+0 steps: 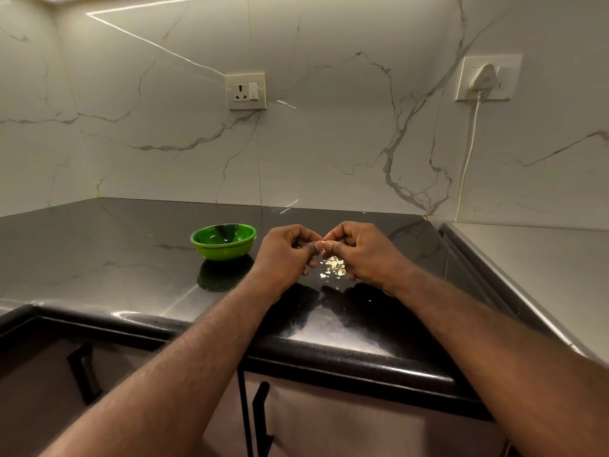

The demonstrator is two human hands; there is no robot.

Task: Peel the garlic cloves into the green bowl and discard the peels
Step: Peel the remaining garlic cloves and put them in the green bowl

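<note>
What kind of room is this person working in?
Most likely a home kitchen: a dark polished countertop over cabinet doors, wall sockets on a marble-look backsplash, and a green bowl beside a scatter of garlic peels.

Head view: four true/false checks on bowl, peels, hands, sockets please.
1. The green bowl sits on the countertop, left of both hands. True.
2. The garlic peels lie in the bowl. False: they lie on the countertop, below the hands.
3. The left hand and right hand pinch a small garlic clove between curled fingers. True.
4. Both wall sockets hold plugs. False: only the right socket does; the left socket is empty.
</note>
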